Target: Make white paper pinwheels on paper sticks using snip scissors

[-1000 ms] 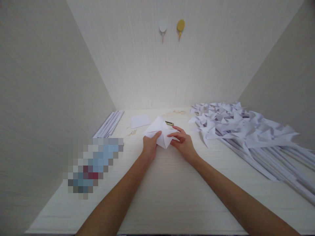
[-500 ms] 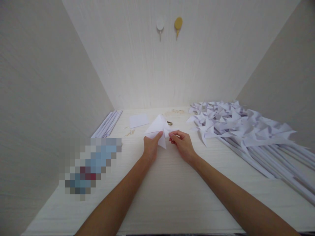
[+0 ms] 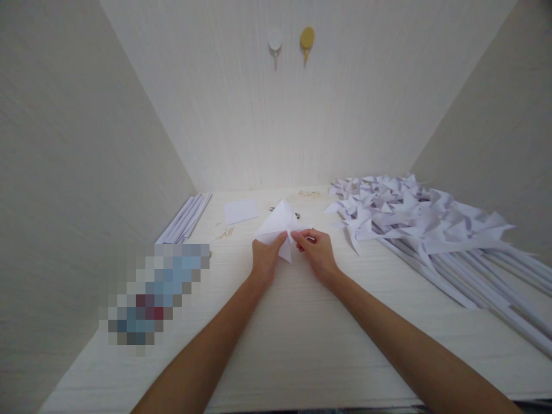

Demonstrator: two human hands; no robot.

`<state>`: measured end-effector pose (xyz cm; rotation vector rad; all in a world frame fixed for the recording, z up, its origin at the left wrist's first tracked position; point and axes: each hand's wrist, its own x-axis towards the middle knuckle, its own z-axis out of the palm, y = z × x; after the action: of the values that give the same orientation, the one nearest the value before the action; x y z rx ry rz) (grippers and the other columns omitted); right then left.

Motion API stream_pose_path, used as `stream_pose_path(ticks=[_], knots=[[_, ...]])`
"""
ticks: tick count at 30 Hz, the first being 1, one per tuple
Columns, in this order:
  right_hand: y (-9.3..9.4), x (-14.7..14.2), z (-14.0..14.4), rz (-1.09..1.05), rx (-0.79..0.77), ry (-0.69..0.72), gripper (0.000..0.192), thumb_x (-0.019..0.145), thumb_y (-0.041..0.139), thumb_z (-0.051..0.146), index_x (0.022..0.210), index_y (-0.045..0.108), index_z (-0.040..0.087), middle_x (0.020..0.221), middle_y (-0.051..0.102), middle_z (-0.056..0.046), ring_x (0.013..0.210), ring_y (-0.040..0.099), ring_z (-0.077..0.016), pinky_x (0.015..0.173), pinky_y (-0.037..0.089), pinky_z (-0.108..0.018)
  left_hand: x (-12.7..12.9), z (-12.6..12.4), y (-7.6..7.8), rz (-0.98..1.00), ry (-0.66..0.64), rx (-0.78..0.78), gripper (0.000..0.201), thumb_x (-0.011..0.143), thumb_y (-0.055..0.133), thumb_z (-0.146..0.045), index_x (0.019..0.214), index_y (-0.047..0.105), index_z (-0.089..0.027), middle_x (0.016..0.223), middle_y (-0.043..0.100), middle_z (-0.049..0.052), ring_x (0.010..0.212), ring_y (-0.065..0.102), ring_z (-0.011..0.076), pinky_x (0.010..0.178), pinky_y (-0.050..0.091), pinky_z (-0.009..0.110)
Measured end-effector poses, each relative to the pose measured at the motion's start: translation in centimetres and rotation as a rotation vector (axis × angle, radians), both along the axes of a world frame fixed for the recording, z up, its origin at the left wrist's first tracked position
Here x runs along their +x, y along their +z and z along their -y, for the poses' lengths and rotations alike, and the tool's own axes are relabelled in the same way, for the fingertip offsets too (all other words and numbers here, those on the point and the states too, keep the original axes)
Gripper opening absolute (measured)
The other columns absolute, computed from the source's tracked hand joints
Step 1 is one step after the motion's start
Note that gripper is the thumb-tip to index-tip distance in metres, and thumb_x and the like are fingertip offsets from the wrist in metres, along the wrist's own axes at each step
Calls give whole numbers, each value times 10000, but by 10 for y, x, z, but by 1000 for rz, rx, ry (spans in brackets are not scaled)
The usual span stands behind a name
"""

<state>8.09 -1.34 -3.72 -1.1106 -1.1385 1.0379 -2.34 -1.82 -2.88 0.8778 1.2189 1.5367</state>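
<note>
A white paper pinwheel, partly folded, is held above the middle of the table. My left hand grips its lower left, the thumb pressed near the centre. My right hand pinches the paper at its right side, thumb and fingertips close to the centre. Whether a small piece such as a toothpick sits between those fingertips is too small to tell. Behind the paper, a small dark metal tool lies mostly hidden. A flat stack of white paper squares rests to the left.
Many finished white paper pinwheels with rolled paper sticks are heaped at the right. More rolled paper sticks lie at the left, above a blurred-out object. Small wooden sticks are scattered nearby. Two hooks hang on the back wall.
My right thumb and fingertips have moved left onto the paper near its centre. My left hand keeps its grip. The whole view has shifted slightly.
</note>
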Motion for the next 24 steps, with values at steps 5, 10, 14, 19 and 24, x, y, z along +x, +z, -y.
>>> stream_pose_path(ticks=[5,10,14,19,24], knots=[[2,-1,1,1,-20,-29,227,589,635,364,509,575,159,425,495,35,405,410,-86,417,301,-225,1,2,2,-44,33,-3,268,529,681,-250,738,645,-85,758,675,98,631,602,159,574,468,251],[4,-1,1,12,-14,-35,237,588,631,366,493,559,162,425,497,32,405,418,-90,415,302,-227,2,2,2,-36,32,-6,267,527,679,-248,739,649,-88,758,678,93,631,607,163,561,468,248],[3,-1,1,24,-23,-41,239,589,630,364,484,549,165,417,490,34,399,414,-89,412,300,-226,2,3,4,-43,36,-19,267,522,682,-248,734,650,-89,751,678,93,631,608,167,555,469,251],[2,-1,1,35,-13,-38,262,591,628,388,482,547,165,421,495,31,398,417,-88,409,302,-225,2,3,3,-27,28,-20,294,512,690,-257,744,649,-81,769,677,104,645,612,173,565,472,253],[3,0,1,40,-16,-44,256,587,632,380,483,544,163,430,490,34,400,420,-87,406,302,-222,2,2,1,-37,19,-8,284,521,685,-255,747,650,-87,765,678,101,639,612,169,556,472,247]])
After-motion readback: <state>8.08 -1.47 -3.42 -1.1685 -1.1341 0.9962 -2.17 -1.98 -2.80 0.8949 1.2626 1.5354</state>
